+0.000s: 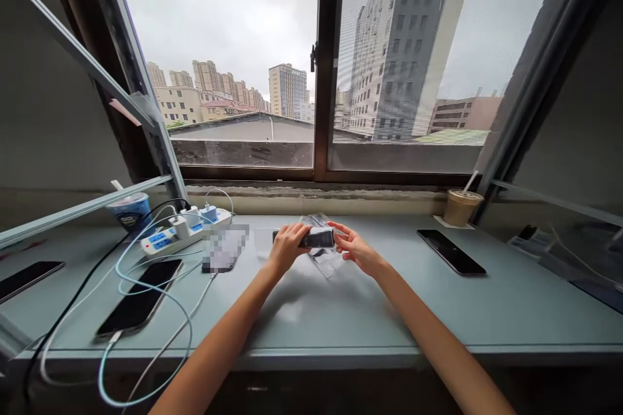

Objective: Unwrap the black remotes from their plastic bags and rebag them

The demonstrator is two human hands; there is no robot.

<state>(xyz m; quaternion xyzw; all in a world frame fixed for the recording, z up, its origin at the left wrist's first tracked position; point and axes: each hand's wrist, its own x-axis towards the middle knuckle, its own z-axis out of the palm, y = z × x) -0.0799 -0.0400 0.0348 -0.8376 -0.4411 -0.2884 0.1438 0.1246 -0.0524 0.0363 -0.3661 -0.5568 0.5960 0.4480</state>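
Observation:
A small dark, glossy object [318, 238], like a phone or a slim box, lies sideways between my hands above the middle of the table. My left hand [289, 245] is wrapped round its left part. At its right end are the fingertips of my right hand [354, 248], bent around the edge with the fingers partly spread. Clear crumpled plastic [327, 264] rests on the table just beneath and behind the object. A pale, see-through sheet [263, 243] shows to the left of my left hand.
On the left are a white power strip [165, 243] with plugs, looping cables, a charging phone [141, 298], a blurred-out phone [226, 249], another phone [29, 277] and a blue cup [130, 213]. A phone [451, 251] and drink cup [462, 207] are at the right.

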